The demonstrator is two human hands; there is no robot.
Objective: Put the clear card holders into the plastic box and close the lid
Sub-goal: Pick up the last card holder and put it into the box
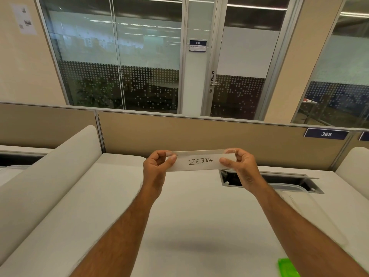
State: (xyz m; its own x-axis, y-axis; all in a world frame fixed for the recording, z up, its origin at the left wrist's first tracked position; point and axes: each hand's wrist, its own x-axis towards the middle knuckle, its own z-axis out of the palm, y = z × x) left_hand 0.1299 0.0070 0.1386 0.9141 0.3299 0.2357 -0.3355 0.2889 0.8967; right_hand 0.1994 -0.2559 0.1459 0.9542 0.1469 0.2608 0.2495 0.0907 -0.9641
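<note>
Both hands are up over the desk (189,206), pinching one clear holder (201,160) by its short ends: left hand (157,166) on the left end, right hand (241,166) on the right, thumbs in front and fingers curled behind. It's out toward the far side, off the surface.

My take: keep the grip on the edges so the faces don't smudge, hold it level, and lower it flat. The box looks like the clear tub (311,208) near right, though it's hard to make out.

The holder is thin, rigid, glossy, long and rectangular, with a white card reading ZEBRA inside.
</note>
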